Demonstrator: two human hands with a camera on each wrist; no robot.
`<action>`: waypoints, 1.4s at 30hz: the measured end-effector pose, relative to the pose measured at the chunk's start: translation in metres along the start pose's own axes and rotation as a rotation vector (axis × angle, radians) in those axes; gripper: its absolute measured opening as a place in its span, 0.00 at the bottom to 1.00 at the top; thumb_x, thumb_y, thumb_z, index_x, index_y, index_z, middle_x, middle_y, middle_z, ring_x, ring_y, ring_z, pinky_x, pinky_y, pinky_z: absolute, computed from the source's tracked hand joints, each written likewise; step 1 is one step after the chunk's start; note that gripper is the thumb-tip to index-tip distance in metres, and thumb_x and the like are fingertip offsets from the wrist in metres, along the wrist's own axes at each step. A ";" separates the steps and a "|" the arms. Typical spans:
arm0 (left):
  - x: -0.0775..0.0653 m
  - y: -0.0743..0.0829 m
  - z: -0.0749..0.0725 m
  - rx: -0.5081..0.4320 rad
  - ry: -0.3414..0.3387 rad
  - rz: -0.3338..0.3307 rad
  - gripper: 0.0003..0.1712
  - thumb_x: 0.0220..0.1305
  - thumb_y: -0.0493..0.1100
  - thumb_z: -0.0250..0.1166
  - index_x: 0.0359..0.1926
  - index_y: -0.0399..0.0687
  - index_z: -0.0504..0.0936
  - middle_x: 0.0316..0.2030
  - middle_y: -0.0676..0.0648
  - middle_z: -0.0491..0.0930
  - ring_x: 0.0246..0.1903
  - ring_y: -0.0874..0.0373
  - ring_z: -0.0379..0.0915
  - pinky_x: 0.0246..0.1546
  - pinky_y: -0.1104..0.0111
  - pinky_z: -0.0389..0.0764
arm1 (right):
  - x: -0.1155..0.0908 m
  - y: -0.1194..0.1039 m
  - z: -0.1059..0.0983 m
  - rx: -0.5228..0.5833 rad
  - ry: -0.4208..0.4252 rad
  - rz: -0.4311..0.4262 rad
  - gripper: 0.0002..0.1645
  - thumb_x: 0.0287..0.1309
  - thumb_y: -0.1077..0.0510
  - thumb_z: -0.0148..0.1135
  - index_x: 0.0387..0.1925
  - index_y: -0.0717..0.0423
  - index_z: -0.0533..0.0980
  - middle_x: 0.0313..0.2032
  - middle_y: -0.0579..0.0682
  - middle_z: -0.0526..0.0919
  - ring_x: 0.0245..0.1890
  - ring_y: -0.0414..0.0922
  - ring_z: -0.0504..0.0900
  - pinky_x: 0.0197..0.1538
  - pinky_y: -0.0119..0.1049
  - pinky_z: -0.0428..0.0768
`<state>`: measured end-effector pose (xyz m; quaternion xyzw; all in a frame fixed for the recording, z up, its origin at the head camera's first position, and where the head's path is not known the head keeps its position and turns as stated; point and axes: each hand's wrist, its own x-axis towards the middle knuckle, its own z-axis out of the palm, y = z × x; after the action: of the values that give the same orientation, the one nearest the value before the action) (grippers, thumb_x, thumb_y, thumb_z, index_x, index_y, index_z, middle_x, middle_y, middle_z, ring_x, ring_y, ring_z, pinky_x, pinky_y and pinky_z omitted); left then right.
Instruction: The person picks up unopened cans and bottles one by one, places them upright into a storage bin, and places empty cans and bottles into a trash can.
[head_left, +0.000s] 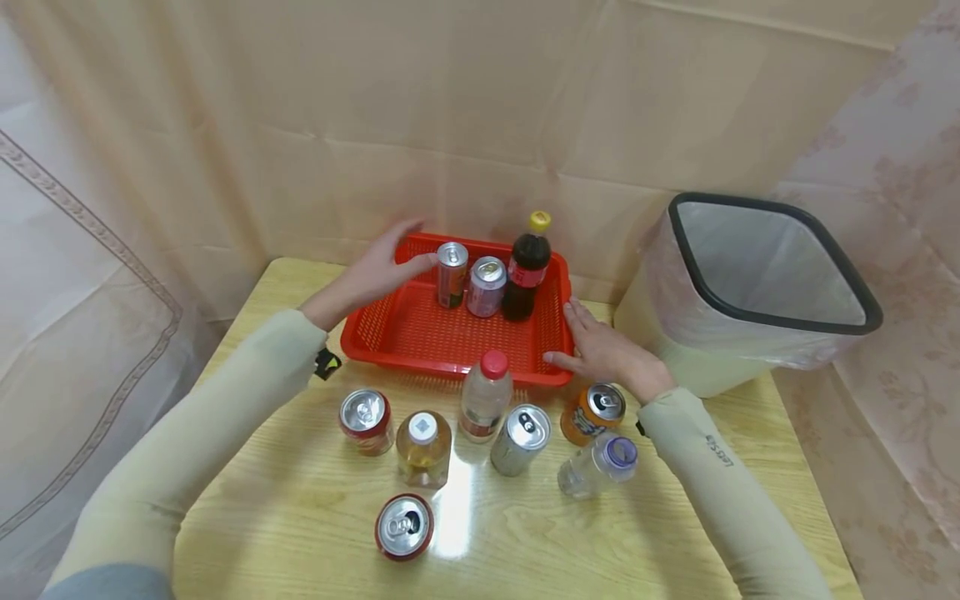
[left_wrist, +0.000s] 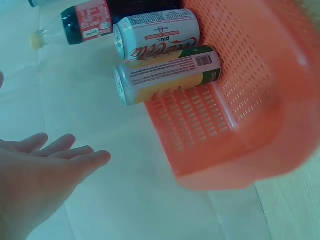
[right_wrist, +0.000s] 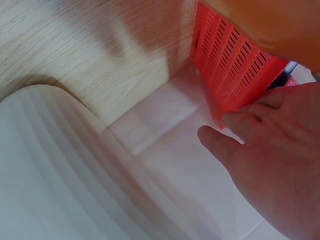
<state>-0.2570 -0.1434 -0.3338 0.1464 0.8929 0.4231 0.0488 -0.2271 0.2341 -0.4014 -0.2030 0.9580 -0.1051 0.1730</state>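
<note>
A red plastic basket (head_left: 420, 325) stands at the back of the table. Inside, a slim can (head_left: 452, 279), a shorter Coca-Cola plus can (left_wrist: 157, 35) and a yellow-capped cola bottle (head_left: 528, 275) stand upright in a row. My left hand (head_left: 378, 271) hovers by the basket's back left corner, fingers extended and holding nothing; the left wrist view shows its fingers (left_wrist: 92, 159) apart from the slim can. On the opposite side, my right hand (head_left: 607, 346) lies along the basket's right rim, its straight fingers (right_wrist: 245, 122) against the outer wall and the thumb over the front corner.
In front of the basket stand a red-capped bottle (head_left: 483, 404), a white-capped bottle of amber liquid (head_left: 424, 454), a purple-capped bottle (head_left: 592, 471), a silver can (head_left: 517, 446), an orange can (head_left: 581, 421) and two red-rimmed cans (head_left: 366, 421). A lined bin (head_left: 675, 333) stands at right.
</note>
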 end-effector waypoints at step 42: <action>-0.141 -0.076 0.003 -0.613 0.358 0.370 0.29 0.72 0.30 0.55 0.73 0.34 0.66 0.69 0.35 0.70 0.68 0.49 0.69 0.67 0.67 0.72 | 0.003 0.005 -0.001 0.022 -0.011 -0.002 0.65 0.67 0.29 0.58 0.82 0.59 0.36 0.82 0.60 0.38 0.81 0.62 0.42 0.74 0.61 0.59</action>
<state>-0.1389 -0.2294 -0.3987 0.2071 0.6782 0.6904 -0.1431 -0.2314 0.2376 -0.4026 -0.2026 0.9556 -0.1149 0.1804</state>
